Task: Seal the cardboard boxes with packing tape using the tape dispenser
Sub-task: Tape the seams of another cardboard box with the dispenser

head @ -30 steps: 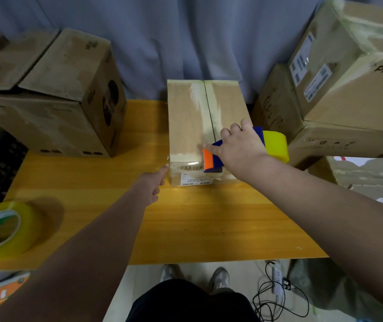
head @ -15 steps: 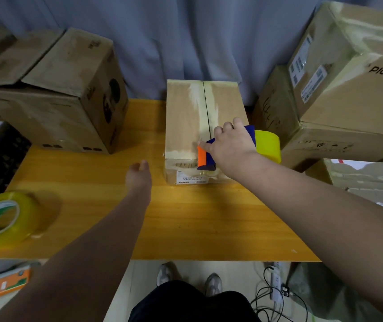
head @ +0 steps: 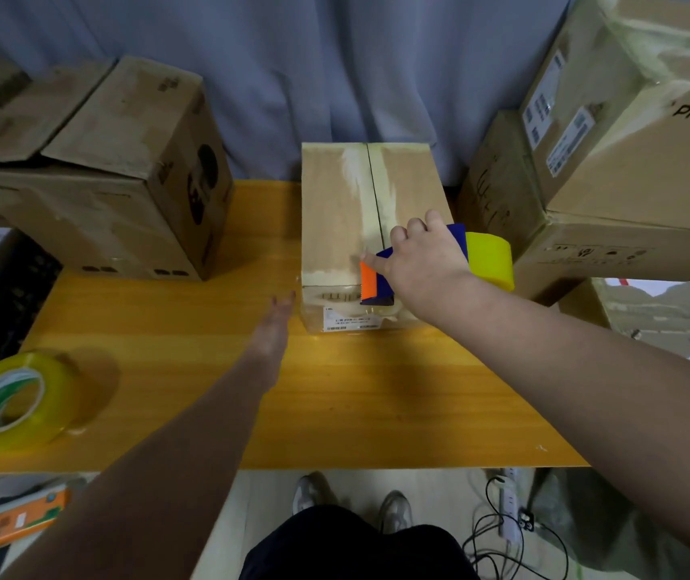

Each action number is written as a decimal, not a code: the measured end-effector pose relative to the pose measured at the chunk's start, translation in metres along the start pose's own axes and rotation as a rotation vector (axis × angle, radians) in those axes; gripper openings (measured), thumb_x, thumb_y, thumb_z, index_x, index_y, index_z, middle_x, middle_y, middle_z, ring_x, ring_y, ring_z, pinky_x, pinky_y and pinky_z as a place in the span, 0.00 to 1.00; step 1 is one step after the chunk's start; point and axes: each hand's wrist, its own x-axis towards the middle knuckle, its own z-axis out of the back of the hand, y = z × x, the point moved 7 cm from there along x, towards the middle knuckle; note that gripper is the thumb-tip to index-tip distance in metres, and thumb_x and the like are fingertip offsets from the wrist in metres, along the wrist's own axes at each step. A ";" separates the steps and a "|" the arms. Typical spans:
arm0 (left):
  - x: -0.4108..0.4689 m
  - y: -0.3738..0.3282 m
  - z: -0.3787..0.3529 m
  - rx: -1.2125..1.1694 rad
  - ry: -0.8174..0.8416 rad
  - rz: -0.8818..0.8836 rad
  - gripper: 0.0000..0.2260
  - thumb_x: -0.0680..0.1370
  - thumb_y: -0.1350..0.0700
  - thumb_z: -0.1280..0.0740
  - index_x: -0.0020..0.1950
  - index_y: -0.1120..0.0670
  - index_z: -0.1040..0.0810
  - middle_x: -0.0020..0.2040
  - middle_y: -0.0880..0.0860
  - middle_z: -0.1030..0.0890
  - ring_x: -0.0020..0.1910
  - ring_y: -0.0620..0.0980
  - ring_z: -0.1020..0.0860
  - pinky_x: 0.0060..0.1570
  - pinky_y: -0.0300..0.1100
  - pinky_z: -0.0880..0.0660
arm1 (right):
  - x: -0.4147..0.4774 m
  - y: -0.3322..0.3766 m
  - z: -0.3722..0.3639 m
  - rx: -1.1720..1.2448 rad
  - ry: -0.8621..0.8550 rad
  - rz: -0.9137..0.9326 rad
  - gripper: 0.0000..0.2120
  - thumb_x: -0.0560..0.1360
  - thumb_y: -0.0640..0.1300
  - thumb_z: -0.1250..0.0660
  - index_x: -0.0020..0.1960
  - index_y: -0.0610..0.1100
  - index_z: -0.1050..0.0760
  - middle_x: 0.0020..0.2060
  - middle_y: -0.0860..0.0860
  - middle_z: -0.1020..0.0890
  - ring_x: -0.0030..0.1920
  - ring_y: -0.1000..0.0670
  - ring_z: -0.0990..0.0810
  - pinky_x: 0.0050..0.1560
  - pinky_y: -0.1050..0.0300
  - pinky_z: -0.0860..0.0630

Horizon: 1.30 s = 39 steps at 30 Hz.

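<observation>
The right arm reaches forward across the yellow table (head: 335, 395), forearm angled in from the right. The right hand (head: 423, 261) is palm down with its fingers curled round the tape dispenser (head: 370, 282). The dispenser's orange and blue nose sits at the near top edge of the cardboard box (head: 335, 211), on the centre seam, and its yellow roll sticks out to the right of the wrist. The box stands upright in the middle of the table, flaps closed.

The left arm stretches out straight. The left hand (head: 274, 324) is flat with fingers extended and close together, just beside the box's near left corner. It is blurred, so whether the fingertips touch the cardboard I cannot tell.

A spare roll of tape (head: 13, 403) lies at the table's left edge.
</observation>
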 end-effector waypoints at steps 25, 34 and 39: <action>0.021 -0.068 -0.019 1.526 0.100 -1.081 0.27 0.78 0.55 0.35 0.75 0.50 0.41 0.74 0.53 0.36 0.74 0.56 0.39 0.71 0.51 0.46 | 0.009 -0.001 0.001 0.021 0.052 -0.017 0.37 0.75 0.47 0.31 0.77 0.51 0.48 0.66 0.40 0.31 0.66 0.38 0.33 0.65 0.43 0.37; -0.006 -0.072 -0.028 1.594 0.151 -0.921 0.27 0.82 0.45 0.54 0.78 0.56 0.52 0.78 0.54 0.52 0.77 0.49 0.55 0.70 0.42 0.64 | 0.014 -0.001 0.000 -0.040 0.053 0.056 0.37 0.77 0.49 0.35 0.78 0.51 0.54 0.68 0.41 0.33 0.68 0.39 0.33 0.66 0.45 0.39; -0.015 -0.066 -0.043 1.528 0.093 -0.644 0.37 0.80 0.39 0.45 0.77 0.52 0.64 0.78 0.55 0.62 0.77 0.53 0.60 0.74 0.46 0.53 | 0.009 -0.012 0.001 0.073 0.083 0.195 0.38 0.77 0.51 0.36 0.78 0.54 0.55 0.65 0.43 0.32 0.63 0.41 0.30 0.52 0.50 0.33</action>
